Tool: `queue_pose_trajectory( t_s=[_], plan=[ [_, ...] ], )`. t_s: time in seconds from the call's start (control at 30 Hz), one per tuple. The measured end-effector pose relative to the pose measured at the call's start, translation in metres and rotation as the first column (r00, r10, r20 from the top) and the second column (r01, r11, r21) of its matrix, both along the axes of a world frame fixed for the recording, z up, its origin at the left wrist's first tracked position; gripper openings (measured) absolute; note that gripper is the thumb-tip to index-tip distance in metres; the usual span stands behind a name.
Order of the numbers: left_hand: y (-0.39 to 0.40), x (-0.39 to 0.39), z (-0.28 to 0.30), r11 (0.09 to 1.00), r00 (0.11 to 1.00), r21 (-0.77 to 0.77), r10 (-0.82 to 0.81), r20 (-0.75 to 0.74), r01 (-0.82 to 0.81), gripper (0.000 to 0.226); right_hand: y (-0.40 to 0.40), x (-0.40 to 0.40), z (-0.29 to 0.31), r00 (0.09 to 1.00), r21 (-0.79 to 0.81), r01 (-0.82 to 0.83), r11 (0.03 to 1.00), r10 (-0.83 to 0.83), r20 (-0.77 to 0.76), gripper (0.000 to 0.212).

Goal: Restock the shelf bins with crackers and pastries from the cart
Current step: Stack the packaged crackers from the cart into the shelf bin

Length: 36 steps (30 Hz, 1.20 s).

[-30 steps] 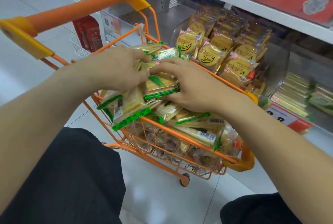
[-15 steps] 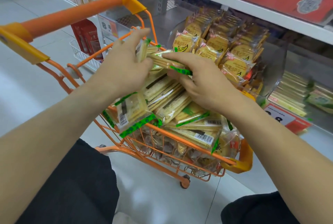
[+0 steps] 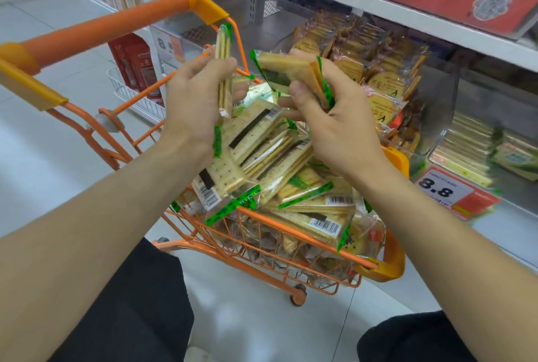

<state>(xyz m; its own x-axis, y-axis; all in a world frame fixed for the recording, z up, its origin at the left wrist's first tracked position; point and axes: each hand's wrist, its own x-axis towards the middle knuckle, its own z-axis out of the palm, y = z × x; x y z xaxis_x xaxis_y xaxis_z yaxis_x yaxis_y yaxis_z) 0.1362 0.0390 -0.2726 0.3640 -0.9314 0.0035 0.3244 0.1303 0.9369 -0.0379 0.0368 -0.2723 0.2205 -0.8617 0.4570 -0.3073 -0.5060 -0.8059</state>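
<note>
Left hand (image 3: 198, 93): I grip one pack (image 3: 222, 70), standing up.
Right hand (image 3: 329, 117): I grip packs (image 3: 288, 72), nearer the bin (image 3: 436, 105).

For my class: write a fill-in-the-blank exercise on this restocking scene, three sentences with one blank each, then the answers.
1. The left hand grips a cracker packet held ____.
2. The cart is coloured ____.
3. The price tag on the shelf reads ____.

Missing words: upright; orange; 8.8

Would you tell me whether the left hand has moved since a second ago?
Yes. The left hand has risen off the cart's cracker pile toward the orange handle.
</note>
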Motion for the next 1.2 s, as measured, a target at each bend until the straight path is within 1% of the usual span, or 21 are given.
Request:
queue_pose_trajectory(
  t_s=[0.07, 0.13, 0.23, 0.3, 0.33, 0.37, 0.43, 0.5, 0.57, 0.63, 0.67, 0.7, 0.77, 0.8, 0.87, 0.93, 1.0, 1.03, 1.07, 1.13, 1.2],
  plan=[
    [-0.004, -0.006, 0.002, 0.999, 0.995, -0.036, 0.014, -0.099, -0.018, 0.054, 0.000, 0.001, 0.000, 0.998, 0.038, -0.017, 0.999, 0.014, 0.063, 0.035],
    [-0.009, -0.011, 0.002, 0.994, 0.992, -0.087, 0.050, -0.112, -0.060, 0.045, 0.000, 0.002, -0.002, 0.995, 0.071, -0.027, 0.997, 0.020, 0.101, 0.036],
    [-0.014, -0.017, 0.003, 0.985, 0.990, -0.149, 0.064, -0.125, -0.083, 0.040, -0.002, 0.003, -0.001, 0.993, 0.118, 0.014, 0.993, -0.028, 0.114, 0.036],
    [-0.021, -0.022, 0.002, 0.980, 0.990, -0.180, 0.062, -0.128, -0.085, 0.023, -0.002, 0.001, 0.002, 0.991, 0.114, 0.059, 0.992, -0.072, 0.112, 0.040],
    [-0.025, -0.025, 0.003, 0.981, 0.992, -0.164, 0.084, -0.098, -0.100, 0.011, -0.002, -0.001, 0.003, 0.989, 0.096, 0.077, 0.992, -0.088, 0.119, 0.042],
    [-0.028, -0.028, 0.003, 0.983, 0.991, -0.135, 0.117, -0.059, -0.124, 0.007, -0.003, -0.003, 0.004, 0.987, 0.075, 0.092, 0.993, -0.101, 0.123, 0.045],
    [-0.032, -0.036, 0.007, 0.983, 0.988, -0.107, 0.151, 0.042, -0.146, 0.013, -0.005, -0.007, 0.005, 0.988, 0.036, 0.110, 0.993, -0.113, 0.101, 0.052],
    [-0.039, -0.043, 0.008, 0.984, 0.980, -0.114, 0.151, 0.128, -0.137, 0.016, -0.009, -0.012, 0.005, 0.990, -0.006, 0.122, 0.992, -0.121, 0.074, 0.057],
    [-0.045, -0.047, 0.008, 0.988, 0.967, -0.108, 0.129, 0.218, -0.108, 0.021, -0.012, -0.018, 0.004, 0.991, -0.045, 0.123, 0.991, -0.120, 0.063, 0.062],
    [-0.051, -0.050, 0.005, 0.995, 0.969, -0.085, 0.067, 0.238, -0.048, 0.026, -0.016, -0.024, 0.001, 0.994, -0.086, 0.113, 0.990, -0.112, 0.020, 0.067],
    [-0.052, -0.053, 0.006, 0.997, 0.982, -0.070, 0.000, 0.190, 0.013, 0.029, -0.019, -0.026, -0.001, 0.993, -0.104, 0.112, 0.988, -0.114, -0.008, 0.069],
    [-0.052, -0.055, 0.007, 0.995, 0.991, -0.055, -0.077, 0.106, 0.083, 0.034, -0.021, -0.029, -0.002, 0.993, -0.116, 0.112, 0.987, -0.116, -0.029, 0.070],
    [-0.051, -0.057, 0.011, 0.983, 0.983, -0.038, -0.183, -0.035, 0.181, 0.040, -0.026, -0.035, -0.005, 0.993, -0.121, 0.102, 0.987, -0.108, -0.045, 0.072],
    [-0.052, -0.058, 0.011, 0.975, 0.972, -0.026, -0.223, -0.070, 0.222, 0.040, -0.028, -0.038, -0.006, 0.995, -0.106, 0.087, 0.991, -0.091, -0.041, 0.073],
    [-0.055, -0.055, 0.010, 0.948, 0.944, -0.024, -0.318, -0.090, 0.317, 0.042, -0.027, -0.042, -0.008, 1.000, -0.045, 0.030, 0.999, -0.030, 0.001, 0.074],
    [-0.056, -0.051, 0.009, 0.923, 0.919, 0.002, -0.382, -0.095, 0.384, 0.043, -0.024, -0.046, -0.009, 0.996, 0.016, 0.017, 1.000, -0.019, 0.091, 0.066],
    [-0.054, -0.052, 0.010, 0.912, 0.914, 0.068, -0.403, -0.049, 0.406, 0.036, -0.023, -0.052, -0.008, 0.981, 0.025, 0.100, 0.995, -0.103, 0.166, 0.056],
    [-0.053, -0.054, 0.010, 0.910, 0.914, 0.094, -0.405, -0.017, 0.404, 0.030, -0.023, -0.057, -0.007, 0.966, 0.054, 0.129, 0.990, -0.137, 0.217, 0.056],
    [-0.053, -0.055, 0.010, 0.906, 0.911, 0.114, -0.412, 0.020, 0.407, 0.027, -0.024, -0.061, -0.004, 0.946, 0.105, 0.137, 0.985, -0.161, 0.281, 0.062],
    [-0.053, -0.057, 0.011, 0.891, 0.892, 0.137, -0.446, 0.077, 0.433, 0.022, -0.026, -0.073, 0.002, 0.897, 0.226, 0.136, 0.965, -0.216, 0.384, 0.071],
    [-0.053, -0.057, 0.013, 0.866, 0.860, 0.157, -0.494, 0.127, 0.474, 0.012, -0.028, -0.083, 0.008, 0.858, 0.329, 0.081, 0.941, -0.233, 0.457, 0.065]
  ],
)
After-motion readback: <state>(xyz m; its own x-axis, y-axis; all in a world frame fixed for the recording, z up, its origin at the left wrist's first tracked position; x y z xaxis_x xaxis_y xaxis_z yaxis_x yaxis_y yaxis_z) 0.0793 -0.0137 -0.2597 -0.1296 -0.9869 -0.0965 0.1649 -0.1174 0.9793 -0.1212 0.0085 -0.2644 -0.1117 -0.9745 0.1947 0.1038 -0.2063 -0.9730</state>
